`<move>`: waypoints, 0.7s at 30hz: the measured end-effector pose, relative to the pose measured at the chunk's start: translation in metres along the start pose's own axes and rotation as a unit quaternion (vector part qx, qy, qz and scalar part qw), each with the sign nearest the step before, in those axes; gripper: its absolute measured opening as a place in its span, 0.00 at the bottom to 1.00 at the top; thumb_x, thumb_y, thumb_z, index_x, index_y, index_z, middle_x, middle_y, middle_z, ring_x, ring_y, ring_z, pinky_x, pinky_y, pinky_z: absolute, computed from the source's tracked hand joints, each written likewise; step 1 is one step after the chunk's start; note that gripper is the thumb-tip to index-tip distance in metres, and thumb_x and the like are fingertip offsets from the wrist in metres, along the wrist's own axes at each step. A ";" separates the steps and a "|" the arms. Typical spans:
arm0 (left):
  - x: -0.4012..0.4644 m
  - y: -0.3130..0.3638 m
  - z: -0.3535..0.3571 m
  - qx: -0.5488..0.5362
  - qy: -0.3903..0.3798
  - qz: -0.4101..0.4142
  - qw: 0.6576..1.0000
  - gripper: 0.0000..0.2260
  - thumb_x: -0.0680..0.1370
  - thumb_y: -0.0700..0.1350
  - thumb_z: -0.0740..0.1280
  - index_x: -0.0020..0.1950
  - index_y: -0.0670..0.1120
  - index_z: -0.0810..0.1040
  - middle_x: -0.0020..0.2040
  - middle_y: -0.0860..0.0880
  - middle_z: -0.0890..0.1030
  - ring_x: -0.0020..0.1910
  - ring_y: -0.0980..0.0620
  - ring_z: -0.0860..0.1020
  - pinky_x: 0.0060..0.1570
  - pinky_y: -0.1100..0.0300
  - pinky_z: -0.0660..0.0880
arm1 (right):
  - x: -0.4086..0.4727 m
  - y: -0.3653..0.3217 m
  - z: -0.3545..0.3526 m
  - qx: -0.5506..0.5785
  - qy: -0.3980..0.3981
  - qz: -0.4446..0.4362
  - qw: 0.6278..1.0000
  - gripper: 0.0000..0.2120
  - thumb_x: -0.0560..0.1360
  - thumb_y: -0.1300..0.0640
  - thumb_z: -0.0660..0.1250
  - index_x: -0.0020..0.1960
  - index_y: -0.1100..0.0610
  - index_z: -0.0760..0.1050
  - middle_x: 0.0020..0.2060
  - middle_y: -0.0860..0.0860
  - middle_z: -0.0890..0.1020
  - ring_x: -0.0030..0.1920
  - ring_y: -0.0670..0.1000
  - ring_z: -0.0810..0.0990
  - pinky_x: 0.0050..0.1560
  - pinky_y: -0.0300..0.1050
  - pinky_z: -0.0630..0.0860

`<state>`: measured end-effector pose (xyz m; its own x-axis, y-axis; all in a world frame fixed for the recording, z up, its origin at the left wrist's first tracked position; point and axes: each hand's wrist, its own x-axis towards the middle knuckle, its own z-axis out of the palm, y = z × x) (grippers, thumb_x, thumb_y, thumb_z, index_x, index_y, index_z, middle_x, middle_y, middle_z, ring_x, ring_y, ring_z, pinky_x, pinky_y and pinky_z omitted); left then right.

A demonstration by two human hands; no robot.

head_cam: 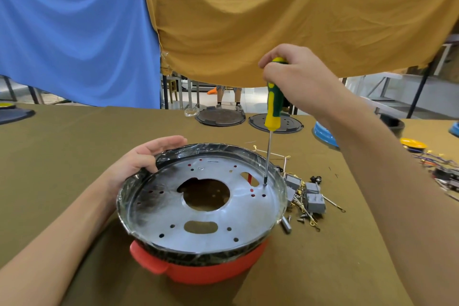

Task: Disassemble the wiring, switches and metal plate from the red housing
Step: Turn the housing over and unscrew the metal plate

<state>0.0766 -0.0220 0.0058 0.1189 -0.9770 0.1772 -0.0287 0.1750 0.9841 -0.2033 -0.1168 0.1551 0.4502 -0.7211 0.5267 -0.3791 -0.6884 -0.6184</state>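
The red housing [198, 269] is sitting on the bench [74, 136], tilted toward the camera, with the round metal plate [159, 211] lying inside its dark, film-wrapped rim. The left hand [146, 159] is gripping that rim at the far left, fingers curled over the edge. The right hand [295, 77] is clenching the top of a green-and-yellow screwdriver [273, 106], which is standing nearly upright with its tip pressing on the plate's right side (beside a cluster of small holes). Just right of the housing, grey switches [314, 200], loose wires and screws [301, 218] are lying on the bench. Two dark round covers [221, 116] are resting near the far edge.
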 end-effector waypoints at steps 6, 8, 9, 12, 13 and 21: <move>0.000 -0.001 0.000 0.008 0.004 -0.004 1.000 0.32 0.68 0.22 0.48 0.67 0.39 0.74 0.64 0.48 0.81 0.61 0.54 0.81 0.48 0.63 0.80 | 0.003 0.010 0.007 -0.114 0.082 -0.041 0.989 0.11 0.77 0.47 0.70 0.56 0.49 0.77 0.53 0.52 0.75 0.50 0.52 0.74 0.51 0.45 0.73; 0.000 -0.001 0.000 0.008 0.006 -0.004 1.000 0.32 0.68 0.22 0.47 0.67 0.39 0.74 0.64 0.48 0.81 0.61 0.54 0.81 0.48 0.62 0.80 | 0.006 0.010 0.003 -0.071 0.058 -0.025 0.996 0.13 0.77 0.53 0.69 0.61 0.50 0.76 0.54 0.49 0.76 0.49 0.50 0.77 0.51 0.46 0.77; 0.001 -0.001 0.000 0.002 0.006 -0.009 1.000 0.32 0.69 0.22 0.47 0.67 0.39 0.74 0.64 0.48 0.81 0.60 0.53 0.81 0.48 0.61 0.80 | 0.006 0.009 0.001 -0.033 0.048 -0.010 0.998 0.12 0.77 0.55 0.67 0.61 0.51 0.76 0.54 0.49 0.77 0.48 0.50 0.78 0.51 0.47 0.79; 0.001 -0.001 0.000 0.001 0.006 -0.012 1.000 0.32 0.68 0.22 0.48 0.67 0.39 0.74 0.64 0.48 0.81 0.60 0.53 0.81 0.48 0.62 0.80 | 0.003 0.005 0.005 0.043 0.025 0.003 0.999 0.10 0.76 0.55 0.60 0.54 0.52 0.76 0.45 0.49 0.78 0.41 0.49 0.76 0.41 0.46 0.74; 0.001 0.000 -0.001 -0.001 0.005 -0.012 1.000 0.32 0.68 0.23 0.49 0.67 0.39 0.74 0.64 0.48 0.81 0.60 0.54 0.81 0.48 0.62 0.80 | 0.002 0.005 0.008 0.039 0.016 -0.004 0.999 0.09 0.77 0.53 0.59 0.53 0.51 0.76 0.45 0.49 0.75 0.39 0.48 0.74 0.38 0.44 0.69; 0.000 -0.002 -0.001 -0.017 0.006 -0.019 1.000 0.33 0.68 0.22 0.48 0.69 0.39 0.73 0.66 0.46 0.80 0.62 0.50 0.80 0.49 0.59 0.80 | 0.006 0.009 0.002 -0.083 0.070 -0.032 0.994 0.14 0.79 0.50 0.66 0.63 0.51 0.76 0.52 0.48 0.78 0.47 0.51 0.77 0.45 0.43 0.75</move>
<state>0.0772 -0.0222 0.0042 0.1302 -0.9815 0.1405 0.0099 0.1430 0.9897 -0.2027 -0.1271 0.1513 0.3643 -0.6715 0.6452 -0.4862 -0.7281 -0.4832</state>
